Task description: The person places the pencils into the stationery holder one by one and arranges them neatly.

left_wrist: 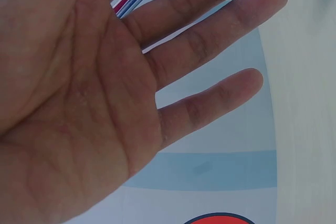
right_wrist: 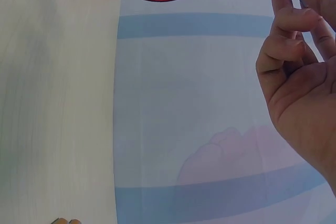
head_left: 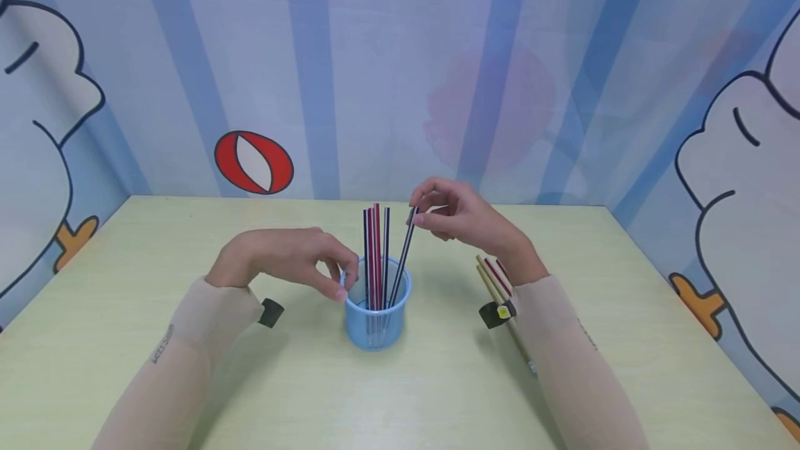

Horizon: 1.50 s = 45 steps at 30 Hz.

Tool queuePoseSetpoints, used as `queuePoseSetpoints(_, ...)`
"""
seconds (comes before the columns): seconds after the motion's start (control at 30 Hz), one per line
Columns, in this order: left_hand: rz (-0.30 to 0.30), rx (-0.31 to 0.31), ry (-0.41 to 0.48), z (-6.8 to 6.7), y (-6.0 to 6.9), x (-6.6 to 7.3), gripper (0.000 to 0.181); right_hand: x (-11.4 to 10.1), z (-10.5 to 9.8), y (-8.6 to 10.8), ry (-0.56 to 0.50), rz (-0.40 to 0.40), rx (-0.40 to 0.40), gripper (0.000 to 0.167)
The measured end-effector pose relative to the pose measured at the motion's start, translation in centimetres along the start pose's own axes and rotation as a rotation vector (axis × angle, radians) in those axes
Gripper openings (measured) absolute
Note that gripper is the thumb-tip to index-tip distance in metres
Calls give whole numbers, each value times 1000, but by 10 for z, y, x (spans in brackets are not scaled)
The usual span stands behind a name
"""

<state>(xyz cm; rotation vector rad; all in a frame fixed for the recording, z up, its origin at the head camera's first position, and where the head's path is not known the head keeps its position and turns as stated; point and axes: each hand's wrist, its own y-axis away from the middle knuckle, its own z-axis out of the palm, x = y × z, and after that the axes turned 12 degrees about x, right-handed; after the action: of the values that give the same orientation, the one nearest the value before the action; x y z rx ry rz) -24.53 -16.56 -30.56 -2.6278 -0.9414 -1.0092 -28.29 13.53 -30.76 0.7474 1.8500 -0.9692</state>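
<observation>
A light-blue cup [head_left: 375, 332] stands on the table with several thin striped pencils [head_left: 376, 248], dark blue and red, upright in it. My left hand [head_left: 300, 262] is at the cup's left rim, thumb and index finger bent about it; the left wrist view shows the other fingers of this hand [left_wrist: 94, 87] spread. Above the cup's right side, my right hand [head_left: 459, 214] pinches the top of a dark blue-and-white striped pencil [head_left: 403, 255]. That pencil leans, its lower end inside the cup. Thumb and fingers of the right hand [right_wrist: 299, 66] also show on it in the right wrist view.
Gold-coloured and red-striped pencils [head_left: 490, 276] lie on the table to the right, partly hidden under the right forearm. A pale wooden table [head_left: 425, 401] carries everything. Behind it hangs a blue striped cloth [head_left: 387, 75] with cartoon prints.
</observation>
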Motion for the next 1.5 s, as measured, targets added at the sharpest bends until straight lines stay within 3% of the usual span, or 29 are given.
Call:
queuePoseSetpoints(0.23,15,-2,9,1,0,1,8,-6,3,2,54,-30,45,16)
queuePoseSetpoints(0.5,2,-5,5,1,-1,3,8,-5,9,2,211,-86,57,16)
queuePoseSetpoints(0.7,7,-4,3,1,0,1,8,-8,13,0,280,-54,69,18)
queuePoseSetpoints(1.0,2,2,7,1,1,-1,9,-9,5,-2,269,26,31,27)
queuePoseSetpoints(1.27,-17,3,-1,0,2,1,8,-8,-12,3,384,66,25,21)
queuePoseSetpoints(1.5,-12,1,5,0,2,2,8,-6,-22,6,474,131,-40,20)
